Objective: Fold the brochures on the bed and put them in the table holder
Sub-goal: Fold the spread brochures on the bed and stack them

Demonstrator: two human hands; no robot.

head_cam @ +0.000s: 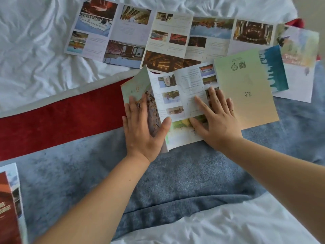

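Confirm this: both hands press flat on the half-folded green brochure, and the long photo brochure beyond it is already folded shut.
Wrong on one point. The head view shows the long photo brochure lying spread fully open on the white sheet, not folded shut. Both the left hand and right hand do press flat on the half-folded green brochure.

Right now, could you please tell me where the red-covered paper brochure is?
In the head view, the red-covered paper brochure lies at the bottom left edge on the blue-grey blanket, below the red fabric band.
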